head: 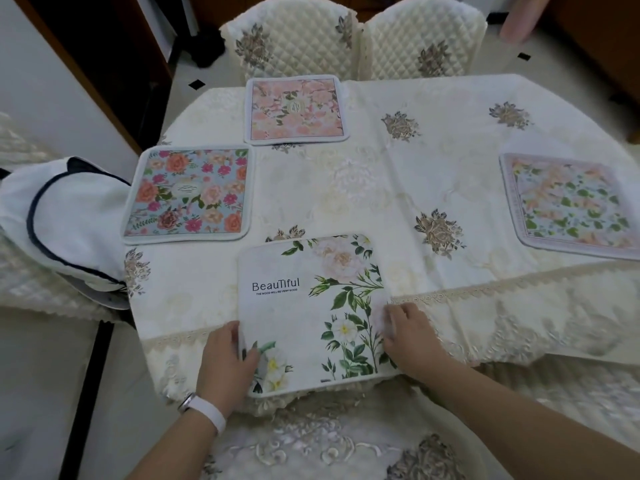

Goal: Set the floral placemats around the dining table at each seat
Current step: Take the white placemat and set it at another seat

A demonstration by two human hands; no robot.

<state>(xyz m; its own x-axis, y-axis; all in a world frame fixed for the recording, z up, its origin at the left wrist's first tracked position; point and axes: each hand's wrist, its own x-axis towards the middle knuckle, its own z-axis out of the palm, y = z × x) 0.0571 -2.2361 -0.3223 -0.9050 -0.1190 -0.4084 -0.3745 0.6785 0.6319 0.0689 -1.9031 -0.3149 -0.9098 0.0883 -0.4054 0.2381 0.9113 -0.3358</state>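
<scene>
1. Three mats are lying flat on the table [433, 161]: a pink mat [296, 110] at the far side, a blue mat [188, 194] at the left, and a leafy mat [571, 202] at the right.
2. The left hand [225, 358] and right hand [412, 341] are each pinching a side edge of the white mat [311, 313], which is sitting at the near edge and overhanging it slightly.
3. This fourth seat is looking nearly done. The place before the far right chair [422, 43] is showing no mat, so one may be left.
</scene>
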